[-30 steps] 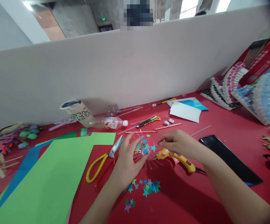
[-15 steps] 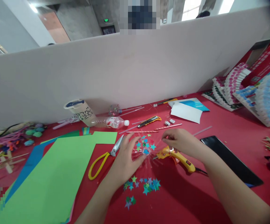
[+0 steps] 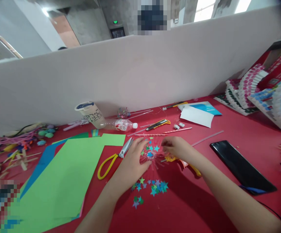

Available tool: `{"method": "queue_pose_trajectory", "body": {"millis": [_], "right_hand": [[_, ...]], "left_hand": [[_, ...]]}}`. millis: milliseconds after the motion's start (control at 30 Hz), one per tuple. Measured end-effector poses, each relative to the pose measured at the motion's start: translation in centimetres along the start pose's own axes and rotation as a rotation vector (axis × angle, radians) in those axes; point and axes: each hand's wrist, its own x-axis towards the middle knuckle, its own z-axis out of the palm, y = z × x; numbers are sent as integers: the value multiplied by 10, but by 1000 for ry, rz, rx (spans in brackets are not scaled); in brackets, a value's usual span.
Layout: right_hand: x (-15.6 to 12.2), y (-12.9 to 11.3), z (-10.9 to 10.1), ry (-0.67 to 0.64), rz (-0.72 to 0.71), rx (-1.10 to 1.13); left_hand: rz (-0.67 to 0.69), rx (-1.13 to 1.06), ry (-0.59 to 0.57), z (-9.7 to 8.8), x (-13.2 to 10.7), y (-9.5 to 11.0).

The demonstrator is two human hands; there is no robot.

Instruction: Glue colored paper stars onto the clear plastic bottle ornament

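A clear plastic piece with thin strips fanned outward (image 3: 158, 161) lies on the red table, with small paper stars on it, one a blue star (image 3: 150, 155) at its round centre. My left hand (image 3: 132, 165) curves around its left side, thumb and fingers spread apart. Over its right edge, my right hand (image 3: 175, 147) has its fingers pinched together; whatever they hold is too small to make out. Beneath that hand and forearm lies a yellow hot glue gun (image 3: 171, 159), partly covered. Loose paper stars (image 3: 155, 187) are scattered in front.
Yellow-handled scissors (image 3: 108, 165) lie beside my left wrist, near green paper sheets (image 3: 65, 174). Behind are a plastic bottle (image 3: 124, 125), a cup (image 3: 90, 115) and a utility knife (image 3: 157, 125). A black phone (image 3: 240, 165) lies at right. A white partition (image 3: 135, 74) stands behind.
My right hand has moved left from above the glue gun to the edge of the plastic piece, its forearm now covering more of the gun. My left hand stays around the piece.
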Motion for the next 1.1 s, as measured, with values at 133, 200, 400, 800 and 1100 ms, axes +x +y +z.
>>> {"method": "queue_pose_trajectory", "body": {"millis": [133, 200, 400, 800, 1100], "right_hand": [[-3, -3, -5, 20, 0, -31], [-6, -6, -13, 48, 8, -55], [-16, -14, -39, 148, 22, -123], [-47, -46, -52, 234, -59, -244], [-84, -29, 0, 51, -232, -252]], "left_hand": [[26, 1, 7, -5, -1, 1], [20, 0, 31, -11, 0, 2], [-67, -40, 146, -32, 0, 4], [-94, 47, 234, -40, -10, 23], [-159, -151, 170, -17, -52, -19]]}}
